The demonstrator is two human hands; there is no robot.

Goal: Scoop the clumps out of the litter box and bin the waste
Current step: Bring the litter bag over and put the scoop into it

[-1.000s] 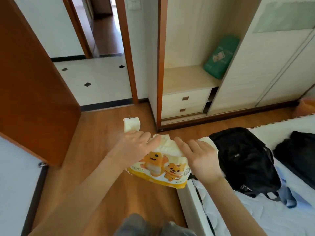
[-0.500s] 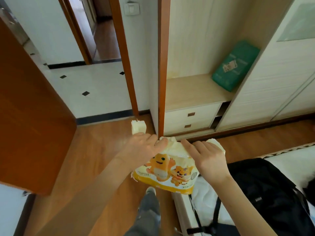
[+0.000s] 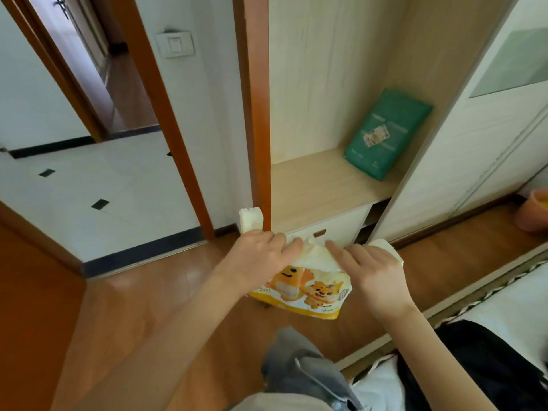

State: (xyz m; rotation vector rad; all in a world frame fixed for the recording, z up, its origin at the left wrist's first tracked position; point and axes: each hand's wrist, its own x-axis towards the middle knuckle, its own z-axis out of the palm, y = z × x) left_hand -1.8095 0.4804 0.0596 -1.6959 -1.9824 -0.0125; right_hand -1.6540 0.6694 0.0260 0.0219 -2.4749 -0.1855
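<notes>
Wooden floor lying under scene. Green pack leaning on shelf. Yellow-white cartoon bag hanging midair above floor. Left hand gripping bag's left top edge; right hand gripping right edge.

Cream-white plastic bag with a yellow band along its bottom edge, printed with two orange cartoon tigers. Dark green packet with a pale printed panel at its middle, on a light wood-grain shelf. White drawer front with a small brown handle. Reddish-brown door frame and door. White light switch on a white wall. White floor tiles dotted with small black diamonds, edged by a black skirting strip. Glossy orange-brown wood floor. Grey trouser leg. Black bag on white bedding trimmed with a black-and-white braid. Peach-orange bin at the right edge.
</notes>
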